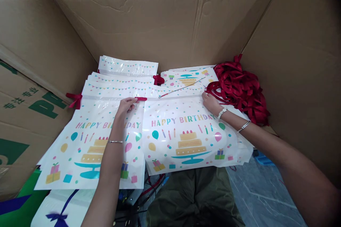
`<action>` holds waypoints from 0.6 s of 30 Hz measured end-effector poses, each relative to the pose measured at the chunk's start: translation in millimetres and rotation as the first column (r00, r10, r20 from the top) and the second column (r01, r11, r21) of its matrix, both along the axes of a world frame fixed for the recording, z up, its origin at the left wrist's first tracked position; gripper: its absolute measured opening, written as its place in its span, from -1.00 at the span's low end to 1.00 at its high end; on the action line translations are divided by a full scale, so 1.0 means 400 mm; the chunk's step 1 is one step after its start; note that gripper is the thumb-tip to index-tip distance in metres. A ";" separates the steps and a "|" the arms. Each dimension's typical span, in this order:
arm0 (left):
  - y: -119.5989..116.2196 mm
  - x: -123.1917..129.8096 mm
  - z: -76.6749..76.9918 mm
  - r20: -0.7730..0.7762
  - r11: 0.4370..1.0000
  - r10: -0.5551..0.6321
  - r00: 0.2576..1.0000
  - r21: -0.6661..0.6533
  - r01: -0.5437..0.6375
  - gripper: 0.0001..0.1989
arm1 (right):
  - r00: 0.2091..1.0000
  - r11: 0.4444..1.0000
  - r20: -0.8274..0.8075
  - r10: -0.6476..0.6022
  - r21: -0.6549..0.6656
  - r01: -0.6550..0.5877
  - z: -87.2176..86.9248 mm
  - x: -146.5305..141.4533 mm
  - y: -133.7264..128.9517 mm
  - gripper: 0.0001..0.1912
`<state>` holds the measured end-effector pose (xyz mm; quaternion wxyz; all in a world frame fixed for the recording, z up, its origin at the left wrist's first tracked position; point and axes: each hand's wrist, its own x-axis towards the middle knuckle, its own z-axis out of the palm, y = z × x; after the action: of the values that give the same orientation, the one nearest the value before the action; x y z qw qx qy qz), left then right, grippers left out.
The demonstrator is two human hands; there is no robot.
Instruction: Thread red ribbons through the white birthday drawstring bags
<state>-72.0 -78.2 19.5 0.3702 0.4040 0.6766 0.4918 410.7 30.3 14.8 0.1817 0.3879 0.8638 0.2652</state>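
A white "HAPPY BIRTHDAY" sheet (165, 145), printed with a cake and balloons, lies in front of me on others like it. My left hand (127, 105) is closed at its upper left edge, its fingertips on a short flat piece of red ribbon (141, 99). At the upper right edge, my right hand (211, 102) is pinched on a looped red ribbon (213, 87) that leads to the pile beside it. Between the hands, a thin dark wire (183, 88) lies slanted across the sheet, with a small loop at its left end.
A heap of dark red ribbon (242, 92) rests at the right. Several matching printed sheets (61, 156) are stacked at the left, a red bow (75, 100) at their edge. Cardboard walls (146, 25) surround the work area. Cables (151, 188) hang below the sheets.
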 end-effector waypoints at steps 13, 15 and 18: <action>-0.006 0.005 0.004 -0.032 0.999 0.032 0.999 -0.009 -0.033 -0.71 | 1.000 0.999 0.010 0.018 -0.043 -0.018 0.024 -0.012 0.005 -0.57; -0.005 0.004 0.004 -0.036 0.999 0.031 0.999 -0.013 -0.031 -0.72 | 1.000 0.999 -0.013 0.022 -0.049 -0.023 0.026 -0.012 0.005 -0.57; -0.007 0.004 0.005 -0.035 1.000 0.025 0.999 0.008 -0.025 -0.71 | 0.999 0.998 -0.024 0.029 -0.055 -0.031 0.026 -0.011 0.006 -0.59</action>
<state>-70.5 -81.0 21.4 0.3505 0.4057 0.6861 0.4918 406.3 32.5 25.2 0.1780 0.3729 0.8786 0.2395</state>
